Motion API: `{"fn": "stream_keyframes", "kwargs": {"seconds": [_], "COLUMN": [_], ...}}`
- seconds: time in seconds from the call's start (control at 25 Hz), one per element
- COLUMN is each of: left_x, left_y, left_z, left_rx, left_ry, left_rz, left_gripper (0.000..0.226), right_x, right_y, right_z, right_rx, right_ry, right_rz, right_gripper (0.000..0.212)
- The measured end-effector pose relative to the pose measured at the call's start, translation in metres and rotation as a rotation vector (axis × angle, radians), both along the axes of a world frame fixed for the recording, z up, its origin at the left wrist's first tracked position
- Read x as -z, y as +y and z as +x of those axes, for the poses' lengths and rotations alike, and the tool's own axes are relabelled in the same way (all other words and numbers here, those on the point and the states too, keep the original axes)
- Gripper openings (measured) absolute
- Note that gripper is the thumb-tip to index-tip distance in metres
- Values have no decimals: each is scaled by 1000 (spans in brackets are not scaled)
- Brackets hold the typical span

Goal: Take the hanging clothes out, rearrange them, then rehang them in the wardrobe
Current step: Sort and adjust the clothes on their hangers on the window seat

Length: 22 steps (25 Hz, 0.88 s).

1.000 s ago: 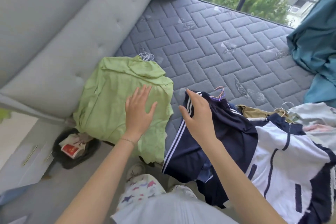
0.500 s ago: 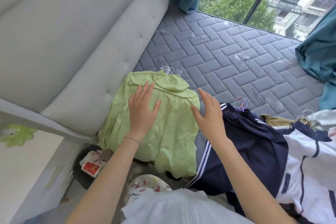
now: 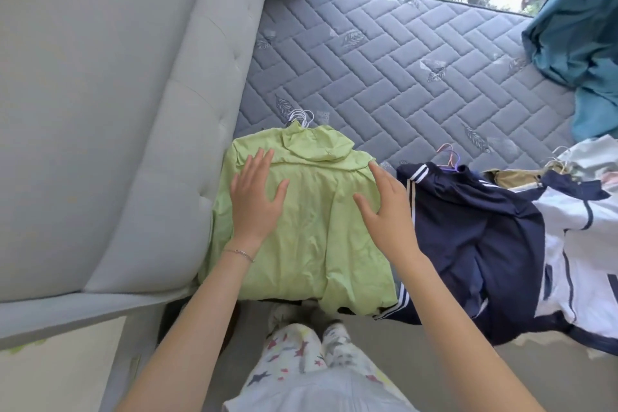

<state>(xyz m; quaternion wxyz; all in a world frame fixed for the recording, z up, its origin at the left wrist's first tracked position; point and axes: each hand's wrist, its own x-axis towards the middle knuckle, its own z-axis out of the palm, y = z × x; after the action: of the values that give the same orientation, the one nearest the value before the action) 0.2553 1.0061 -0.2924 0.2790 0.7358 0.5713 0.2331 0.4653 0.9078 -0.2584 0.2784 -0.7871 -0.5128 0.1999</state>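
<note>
The left hand and right hand lie flat, fingers spread, on the green hooded top; best to smooth outward from between them

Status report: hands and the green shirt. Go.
Left hand open, flat on green shirt. Right hand open over its right side. Shirt on mattress, white hangers at collar. Navy garment close alongside.

Left forearm and right forearm bare, reaching forward over the near edge of the green shirt, left hand flat on its left half, fingers straight and spread, thin bracelet at the wrist, right hand at its right edge, fingers straight, thumb apart
</note>
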Motion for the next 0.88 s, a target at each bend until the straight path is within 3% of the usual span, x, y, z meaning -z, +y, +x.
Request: {"fn": "stream_keyframes", "kwargs": {"seconds": [0.24, 0.44, 0.64, 0.88], "left_x": [63, 156, 266, 316], "left_y": [80, 148, 195, 250], "left_z": [13, 27, 28, 19], "left_rx": [21, 57, 124, 34], "left_ry": [85, 179, 377, 499], "left_rz": [-41, -80, -118, -23], "left_gripper": [60, 60, 66, 58], "right_x": [62, 153, 264, 327], "right_y": [76, 147, 198, 241], "right_z": [9, 21, 44, 74], "right_rx": [-34, -54, -66, -85], "right_ry": [27, 47, -21, -143], "right_rz": [-85, -107, -172, -347], "right_gripper": [59, 59, 63, 79]}}
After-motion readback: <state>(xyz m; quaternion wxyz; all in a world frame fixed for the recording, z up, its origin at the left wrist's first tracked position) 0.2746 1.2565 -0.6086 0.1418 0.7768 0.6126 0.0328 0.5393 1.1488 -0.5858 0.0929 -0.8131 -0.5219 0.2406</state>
